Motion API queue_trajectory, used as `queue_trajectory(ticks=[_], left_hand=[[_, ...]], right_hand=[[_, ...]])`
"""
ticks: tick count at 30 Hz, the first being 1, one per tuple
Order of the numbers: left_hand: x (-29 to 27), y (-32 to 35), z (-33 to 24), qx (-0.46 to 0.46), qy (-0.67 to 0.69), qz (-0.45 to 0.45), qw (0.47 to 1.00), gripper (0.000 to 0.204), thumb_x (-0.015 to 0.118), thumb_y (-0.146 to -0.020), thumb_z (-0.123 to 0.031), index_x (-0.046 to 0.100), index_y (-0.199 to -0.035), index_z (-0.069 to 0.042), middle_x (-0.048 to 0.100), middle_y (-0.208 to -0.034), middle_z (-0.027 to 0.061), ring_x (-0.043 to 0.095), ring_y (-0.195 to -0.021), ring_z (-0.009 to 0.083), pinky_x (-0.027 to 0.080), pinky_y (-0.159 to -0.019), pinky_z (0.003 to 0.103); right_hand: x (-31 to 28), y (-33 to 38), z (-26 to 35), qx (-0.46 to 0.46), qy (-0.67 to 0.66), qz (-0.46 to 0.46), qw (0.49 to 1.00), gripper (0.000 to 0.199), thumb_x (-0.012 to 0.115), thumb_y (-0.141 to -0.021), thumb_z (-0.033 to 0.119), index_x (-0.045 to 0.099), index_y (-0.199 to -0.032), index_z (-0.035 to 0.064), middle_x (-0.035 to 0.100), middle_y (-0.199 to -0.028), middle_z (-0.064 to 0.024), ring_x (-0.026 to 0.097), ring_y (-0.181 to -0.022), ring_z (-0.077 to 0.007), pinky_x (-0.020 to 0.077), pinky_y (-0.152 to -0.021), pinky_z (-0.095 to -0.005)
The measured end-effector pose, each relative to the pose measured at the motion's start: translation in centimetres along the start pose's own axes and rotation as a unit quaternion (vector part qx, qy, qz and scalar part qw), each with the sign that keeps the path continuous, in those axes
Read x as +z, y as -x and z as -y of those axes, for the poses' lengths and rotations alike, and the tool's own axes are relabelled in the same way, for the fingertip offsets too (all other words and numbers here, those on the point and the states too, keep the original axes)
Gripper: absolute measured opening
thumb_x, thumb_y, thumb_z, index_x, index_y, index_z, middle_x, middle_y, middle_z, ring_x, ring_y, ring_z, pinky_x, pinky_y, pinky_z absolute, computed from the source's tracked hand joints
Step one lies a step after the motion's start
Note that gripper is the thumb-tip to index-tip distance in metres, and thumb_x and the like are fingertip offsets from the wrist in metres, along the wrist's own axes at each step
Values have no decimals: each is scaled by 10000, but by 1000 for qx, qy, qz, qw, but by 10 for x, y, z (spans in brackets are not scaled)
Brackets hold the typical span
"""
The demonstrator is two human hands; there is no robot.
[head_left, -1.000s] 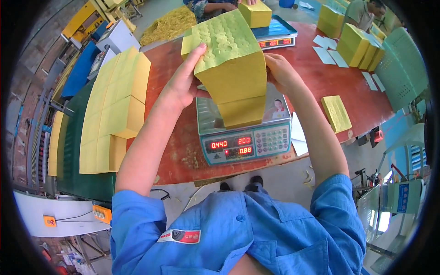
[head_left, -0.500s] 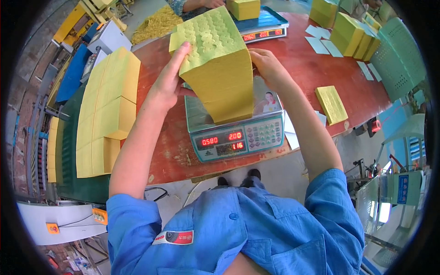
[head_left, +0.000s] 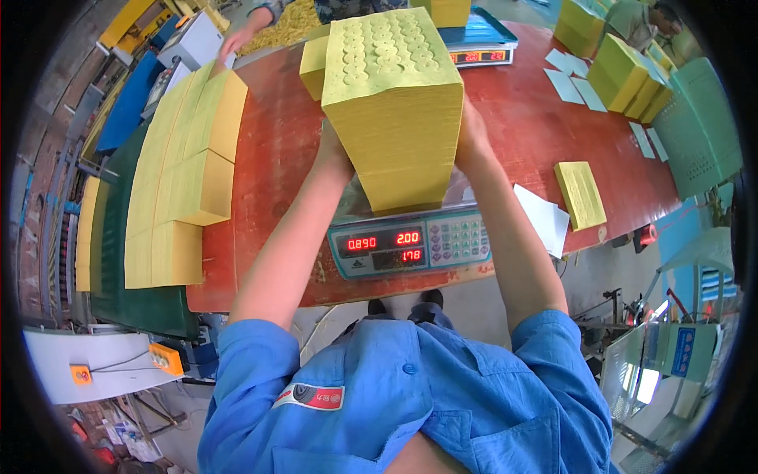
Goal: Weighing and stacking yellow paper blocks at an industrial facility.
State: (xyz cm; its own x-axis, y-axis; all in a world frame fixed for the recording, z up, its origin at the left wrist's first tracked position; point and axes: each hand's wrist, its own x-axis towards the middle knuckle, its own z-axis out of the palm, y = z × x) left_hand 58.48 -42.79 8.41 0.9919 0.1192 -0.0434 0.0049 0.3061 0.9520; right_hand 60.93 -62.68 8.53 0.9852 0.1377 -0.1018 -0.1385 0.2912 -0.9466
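A tall stack of yellow paper (head_left: 395, 142), its top sheet embossed with rows of round coin-like marks, stands on the digital scale (head_left: 410, 246) with lit red figures. My left hand (head_left: 336, 148) is pressed against the stack's left side, and my right hand (head_left: 471, 136) against its right side. The stack is gripped between them; most of my fingertips are hidden behind it. Its base rests on the weighing plate as far as I can see.
Rows of yellow paper stacks (head_left: 178, 174) lie at left, where another person's hand (head_left: 237, 39) reaches. A yellow block (head_left: 313, 67) sits behind my stack. Farther back is a second scale (head_left: 482, 54). A thin yellow bundle (head_left: 580, 195) and white sheets (head_left: 543, 220) lie at right.
The stack's top has shifted right and looks straighter. My left hand has gone from its upper left edge down to its side. A co-worker's hand has reached in at the far left.
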Motion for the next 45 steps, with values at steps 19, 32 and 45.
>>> queue_trajectory(ticks=[19,32,45], left_hand=[[11,28,3,87,123,-1,989,527,495,-1007,-346,390,-1440,-64,493,-1387,90,542,-1190,212,502,-924,342],[-115,261,52,-73,28,-167,983,272,498,-997,-250,606,-1100,-23,675,-1013,135,652,-917,218,504,-825,348],[-125,272,43,-85,10,-63,994,242,470,-1003,-207,597,-1075,-14,670,-969,135,649,-874,202,519,-784,328]], right_hand=[[-4,32,-19,-194,57,96,975,700,318,-1037,492,249,-1504,-25,320,-1540,-177,294,-1424,-269,239,-1149,-338],[-43,259,-94,17,-133,-93,987,371,425,-1020,199,522,-1322,7,626,-1214,-123,609,-1068,-202,465,-903,-347],[-9,312,-109,38,-173,-98,979,289,450,-1008,144,576,-1229,6,673,-1094,-111,646,-969,-187,498,-845,-317]])
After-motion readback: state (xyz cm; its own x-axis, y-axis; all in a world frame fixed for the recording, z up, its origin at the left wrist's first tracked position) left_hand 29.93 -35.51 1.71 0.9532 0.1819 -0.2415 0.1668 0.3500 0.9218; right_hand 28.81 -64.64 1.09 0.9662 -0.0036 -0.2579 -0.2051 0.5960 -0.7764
